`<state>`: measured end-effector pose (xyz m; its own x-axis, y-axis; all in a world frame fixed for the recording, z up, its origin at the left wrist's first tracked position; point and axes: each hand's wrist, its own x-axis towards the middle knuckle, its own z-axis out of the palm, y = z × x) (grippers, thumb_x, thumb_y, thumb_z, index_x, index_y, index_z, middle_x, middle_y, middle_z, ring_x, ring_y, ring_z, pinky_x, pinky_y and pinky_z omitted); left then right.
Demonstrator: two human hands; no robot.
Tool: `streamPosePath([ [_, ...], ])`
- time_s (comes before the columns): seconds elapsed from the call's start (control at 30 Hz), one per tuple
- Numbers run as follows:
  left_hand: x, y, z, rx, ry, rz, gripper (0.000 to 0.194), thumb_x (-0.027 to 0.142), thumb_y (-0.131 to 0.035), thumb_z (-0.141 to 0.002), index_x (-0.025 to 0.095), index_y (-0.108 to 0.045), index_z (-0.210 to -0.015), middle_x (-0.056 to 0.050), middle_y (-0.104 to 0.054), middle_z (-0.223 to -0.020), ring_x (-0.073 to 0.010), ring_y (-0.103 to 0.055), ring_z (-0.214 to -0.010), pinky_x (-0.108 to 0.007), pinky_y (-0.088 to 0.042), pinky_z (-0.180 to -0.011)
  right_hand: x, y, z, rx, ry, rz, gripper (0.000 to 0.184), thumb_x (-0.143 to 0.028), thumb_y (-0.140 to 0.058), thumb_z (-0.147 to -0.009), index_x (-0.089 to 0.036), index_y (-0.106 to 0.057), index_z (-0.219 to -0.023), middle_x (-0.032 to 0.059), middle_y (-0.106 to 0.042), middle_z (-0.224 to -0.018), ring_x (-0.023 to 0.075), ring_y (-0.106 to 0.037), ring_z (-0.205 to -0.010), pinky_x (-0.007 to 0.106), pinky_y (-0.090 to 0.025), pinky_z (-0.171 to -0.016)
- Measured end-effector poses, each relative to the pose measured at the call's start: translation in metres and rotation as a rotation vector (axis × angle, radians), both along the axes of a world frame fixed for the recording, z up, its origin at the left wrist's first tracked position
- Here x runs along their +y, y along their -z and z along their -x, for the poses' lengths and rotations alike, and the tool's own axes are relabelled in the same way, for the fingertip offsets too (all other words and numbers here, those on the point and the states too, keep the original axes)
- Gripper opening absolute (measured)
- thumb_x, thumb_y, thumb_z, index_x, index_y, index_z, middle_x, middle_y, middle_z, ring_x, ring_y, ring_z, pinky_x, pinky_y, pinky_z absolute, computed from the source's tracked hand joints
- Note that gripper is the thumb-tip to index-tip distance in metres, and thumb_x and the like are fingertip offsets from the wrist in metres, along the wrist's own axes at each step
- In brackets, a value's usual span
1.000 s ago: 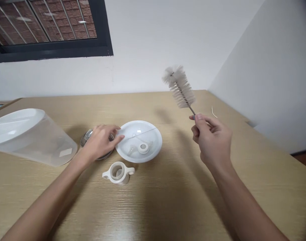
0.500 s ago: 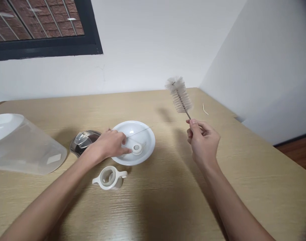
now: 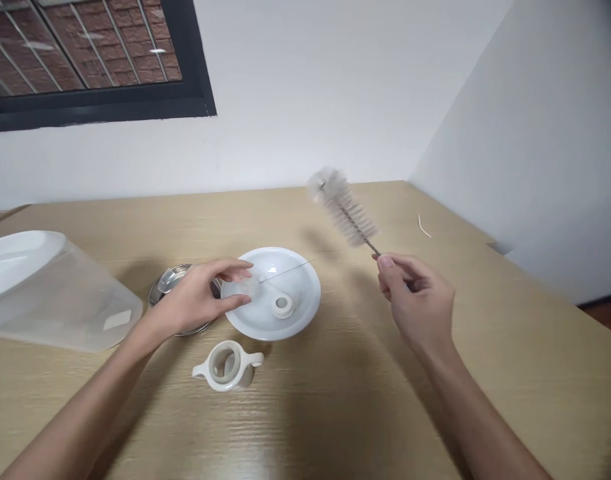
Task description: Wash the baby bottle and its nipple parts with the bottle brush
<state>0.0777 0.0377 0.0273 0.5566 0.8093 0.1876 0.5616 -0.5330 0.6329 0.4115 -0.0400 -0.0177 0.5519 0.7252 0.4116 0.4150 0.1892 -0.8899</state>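
Note:
My right hand (image 3: 419,293) pinches the twisted-wire stem of a bottle brush (image 3: 343,208) between thumb and fingers, its pale bristles tilted up and left above the table. Over the left rim of a shallow white bowl (image 3: 308,300), my left hand (image 3: 203,292) is open, thumb and fingers apart. A small translucent piece (image 3: 250,287) lies in the bowl just beyond those fingertips; contact is unclear. A thin wire (image 3: 288,270) runs from it past the bowl's right rim. Also in the bowl is a small white ring-shaped part (image 3: 282,305).
A white two-handled cup-like part (image 3: 225,367) stands in front of the bowl. Partly behind my left hand is a round metal dish (image 3: 158,291) with something clear in it. A large translucent container (image 3: 85,300) lies at left. A thin white strip (image 3: 423,227) rests far right.
My left hand has drawn back left from the white ring and its fingers have spread, uncovering the translucent piece. The brush has tilted further left in my right hand. The view has shifted slightly.

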Motion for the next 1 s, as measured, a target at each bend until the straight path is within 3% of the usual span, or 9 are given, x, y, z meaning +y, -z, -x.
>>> streamPosePath([
  [0.17, -0.010, 0.026, 0.021, -0.517, -0.115, 0.083, 0.062, 0.032, -0.089, -0.076, 0.017, -0.062, -0.130, -0.011, -0.079, -0.115, -0.0242, -0.076, -0.107, -0.043, -0.061, -0.101, -0.014, -0.003, 0.013, -0.329, -0.111, -0.005, 0.023, -0.043, -0.071, -0.089, -0.022, -0.077, -0.092, 0.0019, -0.073, -0.079, 0.0119, -0.061, -0.062, 0.023, -0.048, -0.056],
  [0.3, -0.013, 0.037, 0.019, -0.714, -0.207, 0.137, 0.068, 0.024, -0.093, -0.069, 0.017, -0.060, -0.128, -0.010, -0.081, -0.106, -0.0218, -0.077, -0.100, -0.038, -0.064, -0.095, -0.023, -0.003, 0.031, -0.473, -0.258, -0.036, 0.016, -0.037, -0.067, -0.094, -0.023, -0.076, -0.096, -0.0011, -0.075, -0.080, 0.0099, -0.063, -0.057, 0.020, -0.049, -0.053],
  [0.47, -0.020, 0.036, 0.016, -0.826, -0.272, 0.225, 0.063, 0.019, -0.092, -0.067, 0.017, -0.059, -0.120, -0.006, -0.082, -0.095, -0.0194, -0.078, -0.092, -0.036, -0.063, -0.091, -0.023, 0.001, 0.045, -0.668, -0.443, -0.173, 0.014, -0.022, -0.067, -0.094, -0.023, -0.071, -0.107, -0.0036, -0.074, -0.081, 0.0066, -0.061, -0.053, 0.018, -0.047, -0.048],
  [0.67, -0.029, 0.034, 0.021, -0.847, -0.348, 0.311, 0.062, 0.021, -0.094, -0.064, 0.016, -0.058, -0.115, -0.011, -0.082, -0.101, -0.0214, -0.077, -0.097, -0.038, -0.060, -0.097, -0.019, 0.003, 0.041, -0.754, -0.263, -0.180, 0.013, -0.022, -0.067, -0.095, -0.023, -0.069, -0.108, -0.0028, -0.072, -0.079, 0.0081, -0.063, -0.056, 0.020, -0.050, -0.056],
  [0.8, -0.030, 0.036, 0.021, -0.878, -0.364, 0.316, 0.066, 0.018, -0.094, -0.062, 0.016, -0.057, -0.117, -0.007, -0.081, -0.096, -0.0166, -0.076, -0.091, -0.031, -0.060, -0.092, -0.023, 0.006, 0.049, -0.676, -0.337, -0.169, 0.012, -0.026, -0.066, -0.097, -0.024, -0.069, -0.108, -0.0015, -0.076, -0.087, 0.0094, -0.069, -0.063, 0.018, -0.052, -0.057],
  [0.9, -0.030, 0.038, 0.020, -0.927, -0.366, 0.299, 0.069, 0.015, -0.095, -0.059, 0.018, -0.056, -0.116, -0.001, -0.077, -0.088, -0.0116, -0.073, -0.081, -0.023, -0.060, -0.082, -0.025, 0.010, 0.058, -0.688, -0.426, -0.203, 0.017, -0.021, -0.065, -0.097, -0.023, -0.067, -0.113, -0.0018, -0.074, -0.085, 0.0072, -0.065, -0.060, 0.017, -0.051, -0.056],
  [1.0, -0.031, 0.039, 0.020, -0.924, -0.370, 0.306, 0.070, 0.014, -0.094, -0.059, 0.018, -0.054, -0.115, 0.000, -0.076, -0.089, -0.0106, -0.072, -0.081, -0.022, -0.060, -0.082, -0.023, 0.011, 0.060, -0.756, -0.371, -0.235, 0.020, -0.017, -0.066, -0.095, -0.021, -0.067, -0.115, -0.0020, -0.072, -0.081, 0.0063, -0.061, -0.056, 0.018, -0.050, -0.056],
])
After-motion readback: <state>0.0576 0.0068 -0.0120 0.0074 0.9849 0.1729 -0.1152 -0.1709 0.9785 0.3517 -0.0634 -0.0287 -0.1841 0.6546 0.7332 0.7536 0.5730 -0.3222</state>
